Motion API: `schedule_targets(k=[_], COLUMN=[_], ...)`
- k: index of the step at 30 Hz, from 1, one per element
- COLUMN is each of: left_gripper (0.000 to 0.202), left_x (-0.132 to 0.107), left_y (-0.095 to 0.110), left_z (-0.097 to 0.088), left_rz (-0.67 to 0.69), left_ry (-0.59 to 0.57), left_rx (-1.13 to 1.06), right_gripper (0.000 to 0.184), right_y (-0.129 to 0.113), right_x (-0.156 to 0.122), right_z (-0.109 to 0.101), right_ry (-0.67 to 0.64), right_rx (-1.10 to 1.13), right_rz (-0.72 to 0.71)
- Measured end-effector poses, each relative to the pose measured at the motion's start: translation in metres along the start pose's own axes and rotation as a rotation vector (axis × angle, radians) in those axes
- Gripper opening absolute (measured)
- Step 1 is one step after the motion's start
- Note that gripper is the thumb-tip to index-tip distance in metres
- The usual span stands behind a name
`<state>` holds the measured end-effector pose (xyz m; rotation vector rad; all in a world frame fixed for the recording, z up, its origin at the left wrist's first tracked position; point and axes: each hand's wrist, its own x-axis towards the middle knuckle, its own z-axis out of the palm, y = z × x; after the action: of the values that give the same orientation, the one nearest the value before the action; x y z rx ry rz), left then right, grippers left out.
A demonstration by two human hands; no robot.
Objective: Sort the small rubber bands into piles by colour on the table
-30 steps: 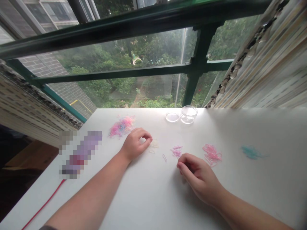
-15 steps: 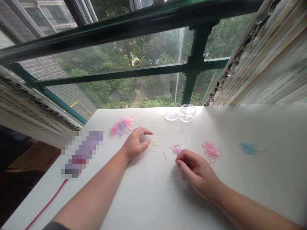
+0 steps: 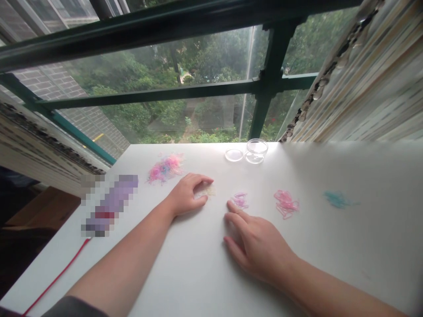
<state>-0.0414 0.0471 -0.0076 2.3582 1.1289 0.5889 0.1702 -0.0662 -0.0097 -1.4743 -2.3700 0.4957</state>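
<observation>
My left hand [image 3: 187,196] rests on the table, thumb and forefinger apart around a small pile of pale yellow rubber bands [image 3: 209,190], partly hidden by it. My right hand [image 3: 256,240] lies lower right, its fingers spread and the forefinger stretched toward the purple rubber bands [image 3: 240,200]. Whether that fingertip touches a band is unclear. Right of it are the pink rubber bands [image 3: 286,204], and farther right the teal rubber bands [image 3: 337,199]. Beyond my left hand lies a mixed heap of small coloured bands [image 3: 165,168].
At the back of the white table [image 3: 185,273] stands a clear round container [image 3: 256,152], its flat clear lid [image 3: 234,155] beside it. A blurred-out purple object [image 3: 115,202] with a red cord [image 3: 59,275] lies left. Window railings and curtains border the table.
My right hand has moved left and its curled fingers have spread out. The single loose band between the hands no longer shows. My left hand has come slightly closer around the pale yellow bands.
</observation>
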Motion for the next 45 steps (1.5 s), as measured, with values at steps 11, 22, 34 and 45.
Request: schedule_targets(k=[11, 22, 34, 45], left_gripper=[0.026, 0.038, 0.030, 0.027], left_x=[0.001, 0.002, 0.002, 0.000], left_y=[-0.001, -0.002, 0.001, 0.000], left_z=[0.002, -0.002, 0.005, 0.000], left_rz=[-0.043, 0.014, -0.086, -0.076], left_ry=[0.045, -0.011, 0.088, 0.105], left_rx=[-0.010, -0.070, -0.145, -0.145], right_gripper=[0.050, 0.045, 0.029, 0.028], right_y=[-0.004, 0.001, 0.002, 0.008], right_x=[-0.013, -0.010, -0.009, -0.002], right_z=[0.000, 0.003, -0.001, -0.001], right_ry=[-0.039, 0.062, -0.116, -0.046], right_rx=[0.031, 0.052, 0.267, 0.545], right_rz=[-0.189, 0.012, -0.248, -0.187])
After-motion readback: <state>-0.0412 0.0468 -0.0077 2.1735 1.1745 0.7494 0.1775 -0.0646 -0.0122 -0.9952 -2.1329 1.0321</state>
